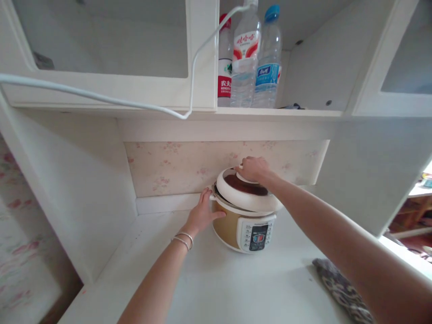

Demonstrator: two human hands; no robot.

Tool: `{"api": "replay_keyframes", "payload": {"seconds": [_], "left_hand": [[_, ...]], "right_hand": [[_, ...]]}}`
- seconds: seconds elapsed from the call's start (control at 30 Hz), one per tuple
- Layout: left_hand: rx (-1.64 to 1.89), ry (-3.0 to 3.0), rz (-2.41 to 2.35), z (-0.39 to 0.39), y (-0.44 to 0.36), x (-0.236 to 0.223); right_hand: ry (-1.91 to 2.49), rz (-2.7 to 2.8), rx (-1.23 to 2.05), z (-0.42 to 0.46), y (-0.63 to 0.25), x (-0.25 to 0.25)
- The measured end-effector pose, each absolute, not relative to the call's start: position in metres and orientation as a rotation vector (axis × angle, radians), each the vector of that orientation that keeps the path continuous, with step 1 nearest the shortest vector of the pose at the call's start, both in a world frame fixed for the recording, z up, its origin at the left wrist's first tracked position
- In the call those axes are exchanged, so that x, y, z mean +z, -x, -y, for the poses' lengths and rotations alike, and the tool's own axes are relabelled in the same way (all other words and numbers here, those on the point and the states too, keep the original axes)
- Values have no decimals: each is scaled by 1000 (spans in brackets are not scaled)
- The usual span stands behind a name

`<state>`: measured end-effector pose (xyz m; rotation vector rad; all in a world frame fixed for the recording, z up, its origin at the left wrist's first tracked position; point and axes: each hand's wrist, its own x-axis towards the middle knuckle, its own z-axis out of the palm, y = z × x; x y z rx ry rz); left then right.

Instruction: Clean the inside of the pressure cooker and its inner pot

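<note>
A gold and white electric pressure cooker [227,224] stands on the white counter, its control panel [257,235] facing me. Its white lid [232,192] with a brown top sits tilted, raised at the left so that a dark gap shows under the rim. My right hand [254,169] is closed around the knob on top of the lid. At the cooker's left side, my left hand [202,212] grips the small side handle, thumb laid against the gold wall. The inside of the cooker is hidden.
Plastic bottles [245,67] stand on the shelf above. A white cable [135,103] hangs across the cabinet front. To the right, a patterned cloth [340,288] lies on the counter [209,288]. White cabinet walls border both sides, with flowered wallpaper [175,166] behind.
</note>
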<state>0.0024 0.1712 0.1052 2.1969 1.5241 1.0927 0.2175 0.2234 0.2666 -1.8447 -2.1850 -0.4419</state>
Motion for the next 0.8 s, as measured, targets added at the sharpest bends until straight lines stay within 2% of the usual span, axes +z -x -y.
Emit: {"api": "replay_keyframes", "payload": {"seconds": [0.8], "left_hand": [[1063,-2195,-1571,-169,-3,109]], "right_hand": [[1914,2203,-322,-254,-186,255]]}}
